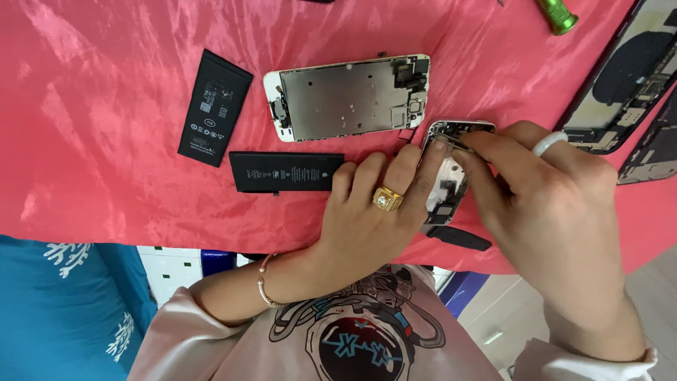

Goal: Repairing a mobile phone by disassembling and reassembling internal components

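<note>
My left hand (370, 212), wearing a gold ring, grips the near edge of an opened phone body (451, 176) and holds it tilted on the red cloth (106, 106). My right hand (550, 212), with a pale ring, pinches thin metal tweezers (451, 143) whose tips reach into the top of that phone body. A detached screen assembly (349, 97) lies face down just beyond my left hand. Two black flat batteries lie to the left: one (285, 171) touching my left fingers, the other (214, 107) farther off.
A green tool handle (558, 17) lies at the top edge. Two more opened phone housings (627, 77) sit at the right. A small black part (458, 238) lies under the held phone near the table's front edge. Blue patterned fabric (63, 310) is below left.
</note>
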